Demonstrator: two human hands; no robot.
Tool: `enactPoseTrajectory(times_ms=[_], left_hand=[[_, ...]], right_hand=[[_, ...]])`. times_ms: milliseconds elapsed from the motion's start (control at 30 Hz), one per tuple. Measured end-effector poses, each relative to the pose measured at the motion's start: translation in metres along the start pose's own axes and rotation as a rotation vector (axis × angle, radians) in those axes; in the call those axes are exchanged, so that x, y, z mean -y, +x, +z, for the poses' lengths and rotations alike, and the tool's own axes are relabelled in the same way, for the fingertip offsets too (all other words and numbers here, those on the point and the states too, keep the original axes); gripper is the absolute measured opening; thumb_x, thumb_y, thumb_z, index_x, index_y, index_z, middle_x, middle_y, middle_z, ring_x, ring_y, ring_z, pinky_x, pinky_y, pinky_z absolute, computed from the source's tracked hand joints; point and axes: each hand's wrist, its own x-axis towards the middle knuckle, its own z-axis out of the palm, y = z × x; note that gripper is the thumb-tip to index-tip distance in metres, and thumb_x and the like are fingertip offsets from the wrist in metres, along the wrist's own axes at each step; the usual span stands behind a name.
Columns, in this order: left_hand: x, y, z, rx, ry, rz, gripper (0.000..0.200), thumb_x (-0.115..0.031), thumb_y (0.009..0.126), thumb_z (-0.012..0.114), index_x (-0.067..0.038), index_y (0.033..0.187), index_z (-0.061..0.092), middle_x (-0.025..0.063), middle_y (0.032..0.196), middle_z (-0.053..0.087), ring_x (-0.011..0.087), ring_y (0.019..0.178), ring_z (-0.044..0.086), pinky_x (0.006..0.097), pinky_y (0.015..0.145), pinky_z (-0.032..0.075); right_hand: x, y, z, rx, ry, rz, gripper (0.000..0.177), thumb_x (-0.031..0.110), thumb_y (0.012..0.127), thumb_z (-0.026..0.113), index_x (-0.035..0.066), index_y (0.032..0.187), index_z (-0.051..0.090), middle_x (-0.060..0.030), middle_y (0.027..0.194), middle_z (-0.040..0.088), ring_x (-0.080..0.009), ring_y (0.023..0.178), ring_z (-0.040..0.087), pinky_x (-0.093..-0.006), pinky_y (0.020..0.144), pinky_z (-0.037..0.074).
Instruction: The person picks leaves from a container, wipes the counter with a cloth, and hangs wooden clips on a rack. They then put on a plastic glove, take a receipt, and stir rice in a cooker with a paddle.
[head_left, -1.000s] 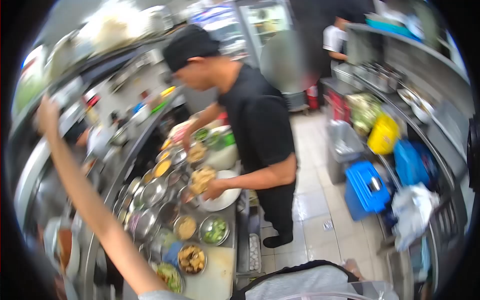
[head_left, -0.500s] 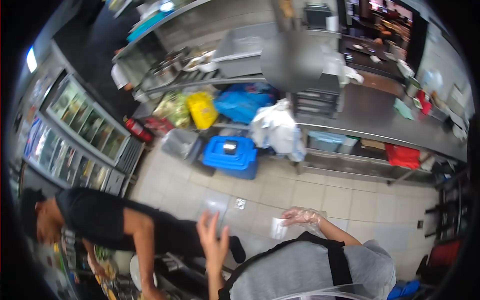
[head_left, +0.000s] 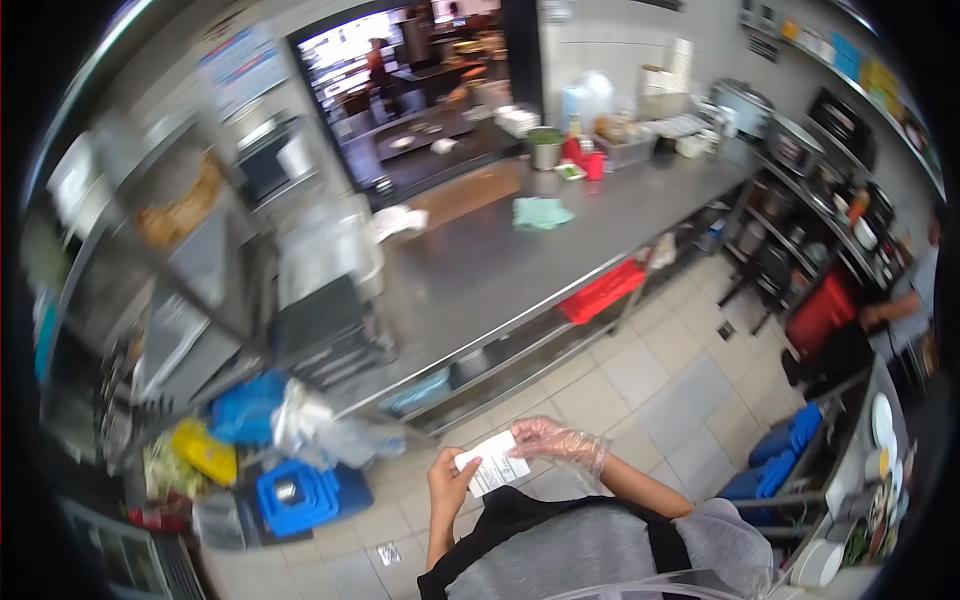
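A white printed paper slip (head_left: 494, 464) is held up in front of my chest, between both hands. My left hand (head_left: 451, 478) is bare and pinches the slip's left edge with the thumb on top. My right hand (head_left: 545, 440) wears a clear plastic glove and grips the opposite edge. Small dark print shows on the slip, too small to read. Below the hands is my grey shirt with a black apron (head_left: 560, 540).
Ahead runs a steel counter (head_left: 470, 280) bearing a green cloth (head_left: 541, 213) and containers. A blue lidded bin (head_left: 298, 495) stands at lower left. Over the counter is a pass-through window (head_left: 430, 90). Another person (head_left: 905, 300) is at the far right, near a red bin (head_left: 822, 308).
My view has swung to the right, and the co-worker at left is out of sight. My left hand, earlier raised with fingers spread, now grips the slip my right hand held.
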Motion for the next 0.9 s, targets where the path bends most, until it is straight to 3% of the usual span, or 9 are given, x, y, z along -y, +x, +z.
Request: enactPoseTrajectory(times_ms=[333,500,567,667,700,767,800,833,900], left_hand=[[-0.028,0.178,0.129,0.592,0.156,-0.021,0.009,0.001,0.082,0.062,0.002,0.089,0.056,0.0058,0.073,0.063,0.0087,0.063,0.06,0.0205,0.053,0.046],[-0.052,0.273,0.232,0.739,0.259,0.176,0.033,-0.001,0.083,0.06,0.0,0.114,0.05,0.008,0.081,0.061,0.01,0.069,0.059,0.0226,0.06,0.048],[-0.069,0.301,0.28,0.813,0.422,0.289,0.032,-0.006,0.084,0.06,-0.003,0.114,0.051,0.0103,0.087,0.061,0.0149,0.071,0.062,0.027,0.064,0.049],[-0.094,0.333,0.354,0.982,0.598,0.671,0.031,-0.012,0.084,0.06,-0.006,0.114,0.052,0.0107,0.097,0.06,0.021,0.075,0.063,0.0316,0.069,0.05],[-0.104,0.337,0.377,1.068,0.596,0.662,0.028,-0.017,0.085,0.058,-0.007,0.111,0.053,0.0098,0.106,0.058,0.0238,0.08,0.063,0.0349,0.072,0.049],[-0.098,0.348,0.424,1.103,0.62,0.927,0.027,-0.018,0.083,0.06,-0.008,0.108,0.056,0.0082,0.103,0.057,0.02,0.082,0.061,0.0313,0.072,0.049],[-0.091,0.352,0.446,1.09,0.627,1.107,0.026,-0.019,0.083,0.06,-0.009,0.106,0.057,0.0073,0.104,0.056,0.0194,0.086,0.059,0.0315,0.072,0.048],[-0.091,0.349,0.466,1.058,0.675,1.194,0.024,-0.02,0.082,0.06,-0.01,0.103,0.057,0.0063,0.104,0.055,0.0189,0.091,0.057,0.0317,0.073,0.048],[-0.105,0.347,0.493,1.021,0.736,1.226,0.022,-0.022,0.082,0.059,-0.011,0.101,0.057,0.0055,0.105,0.054,0.0191,0.097,0.055,0.0324,0.074,0.047]], right_hand=[[-0.019,-0.032,-0.142,-0.66,0.159,-0.105,0.015,0.014,0.079,0.068,0.009,0.077,0.053,0.0016,0.067,0.054,-0.0057,0.057,0.05,-0.0231,0.05,0.043],[0.052,-0.054,-0.22,-1.032,0.208,-0.216,0.016,0.013,0.079,0.066,0.008,0.074,0.052,0.0017,0.063,0.051,-0.0074,0.057,0.05,-0.0239,0.051,0.043],[0.06,-0.087,-0.251,-1.229,0.202,-0.35,0.016,0.014,0.079,0.066,0.008,0.074,0.052,0.0013,0.063,0.051,-0.0079,0.058,0.05,-0.0245,0.051,0.043],[0.04,-0.142,-0.293,-1.691,0.212,-0.277,0.016,0.014,0.078,0.066,0.01,0.072,0.051,0.0024,0.063,0.048,-0.0075,0.056,0.046,-0.0241,0.051,0.042],[0.021,-0.164,-0.297,-1.789,0.329,-0.287,0.016,0.018,0.08,0.066,0.009,0.09,0.056,0.0024,0.077,0.054,-0.0094,0.07,0.051,-0.0259,0.062,0.045],[-0.014,-0.202,-0.317,-1.774,0.427,-0.399,0.02,0.02,0.079,0.067,0.01,0.092,0.056,0.0019,0.076,0.052,-0.0103,0.071,0.051,-0.0278,0.06,0.044],[-0.024,-0.216,-0.33,-1.844,0.382,-0.096,0.015,0.022,0.081,0.064,0.011,0.088,0.056,0.002,0.073,0.048,-0.01,0.07,0.05,-0.0269,0.059,0.044],[-0.102,-0.237,-0.356,-1.886,0.418,-0.251,0.012,0.023,0.081,0.061,0.011,0.081,0.059,-0.0018,0.072,0.052,-0.0141,0.067,0.053,-0.0299,0.057,0.044],[-0.189,-0.268,-0.386,-1.596,-1.472,0.782,0.013,0.024,0.077,0.062,0.012,0.08,0.061,-0.0085,0.079,0.058,-0.0225,0.069,0.056,-0.0361,0.058,0.045]])
